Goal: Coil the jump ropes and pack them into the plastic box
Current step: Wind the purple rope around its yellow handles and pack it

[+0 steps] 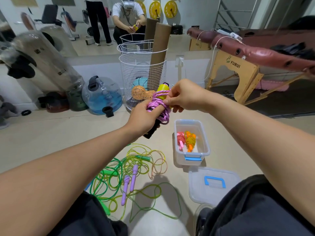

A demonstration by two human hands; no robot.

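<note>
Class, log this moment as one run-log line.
left hand: holds pink rope bundle | right hand: pinches wrap | plastic box: two coiled ropes, lid off | floor: ropes uncoiled

Bright even indoor light, soft shadows (edges bowed by wide-angle distortion).

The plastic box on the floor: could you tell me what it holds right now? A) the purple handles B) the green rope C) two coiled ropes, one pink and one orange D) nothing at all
C: the plastic box stands open with a pink coiled rope and an orange coiled rope side by side inside.
</note>
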